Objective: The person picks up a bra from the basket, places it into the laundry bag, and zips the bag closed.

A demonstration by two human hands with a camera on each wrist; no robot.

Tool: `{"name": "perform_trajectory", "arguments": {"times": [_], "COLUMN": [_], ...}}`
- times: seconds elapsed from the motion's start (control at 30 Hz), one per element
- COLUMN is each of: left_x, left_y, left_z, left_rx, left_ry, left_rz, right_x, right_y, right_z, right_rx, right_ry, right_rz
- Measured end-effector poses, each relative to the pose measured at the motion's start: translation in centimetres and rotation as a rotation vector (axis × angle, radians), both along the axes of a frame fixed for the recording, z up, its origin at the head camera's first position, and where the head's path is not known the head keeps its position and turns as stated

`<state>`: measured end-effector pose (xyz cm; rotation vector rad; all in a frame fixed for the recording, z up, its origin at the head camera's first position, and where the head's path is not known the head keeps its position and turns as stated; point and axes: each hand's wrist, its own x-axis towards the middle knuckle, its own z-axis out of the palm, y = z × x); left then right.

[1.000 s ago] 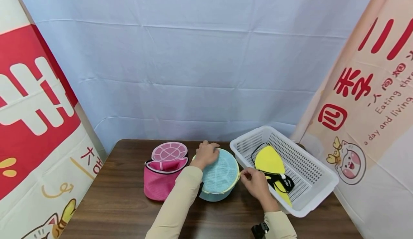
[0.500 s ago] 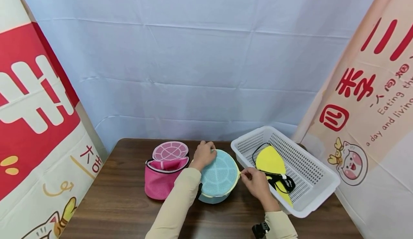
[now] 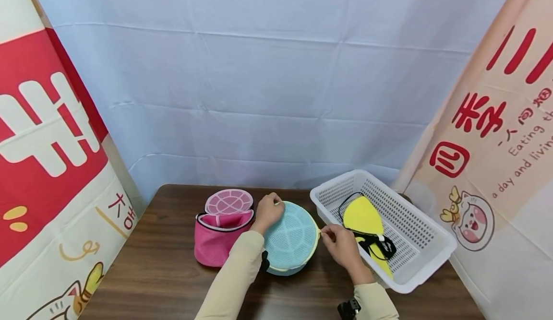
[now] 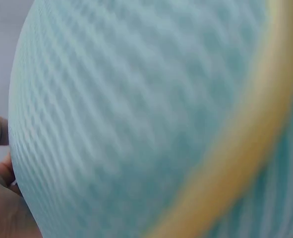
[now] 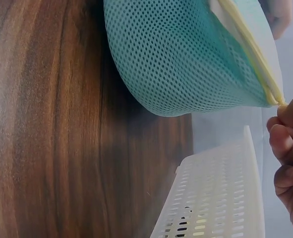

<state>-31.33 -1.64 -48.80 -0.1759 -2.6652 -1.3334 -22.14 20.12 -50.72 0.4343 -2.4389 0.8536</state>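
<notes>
A round light-blue mesh laundry bag with a yellow zipper edge stands on the table between both hands. My left hand curls its fingers at the far left of its rim; in the left wrist view the bag hides most of that hand, with only some bent fingers showing. My right hand pinches the small yellow tab at the right end of the zipper edge. In the right wrist view the mesh side bulges and the top is drawn toward that hand.
A pink mesh bag with its lid folded back stands to the left. A white perforated basket at the right holds a yellow item and black cords. The wooden table ends at a cloth backdrop.
My left hand has slid left and slightly nearer along the bag's rim. The lid's left part shows more now. My right hand keeps its pinch in nearly the same place.
</notes>
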Motion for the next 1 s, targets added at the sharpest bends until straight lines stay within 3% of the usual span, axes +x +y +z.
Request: {"name": "perform_trajectory", "arguments": {"times": [0.2, 0.53, 0.83, 1.0], "left_x": [0.4, 1.1, 1.2, 0.9], "left_y": [-0.1, 0.2, 0.2, 0.1], "left_z": [-0.1, 0.2, -0.2, -0.7], "left_rx": [0.062, 0.085, 0.160, 0.225], "left_ry": [-0.006, -0.018, -0.039, -0.012], "left_rz": [0.115, 0.210, 0.312, 0.388], "right_x": [-0.4, -0.4, -0.2, 0.0], "right_y": [0.2, 0.3, 0.3, 0.3], "right_z": [-0.1, 0.2, 0.5, 0.4], "right_rx": [-0.005, -0.012, -0.005, -0.006], "right_ry": [0.028, 0.031, -0.044, -0.062], "right_rz": [0.018, 0.025, 0.013, 0.024]}}
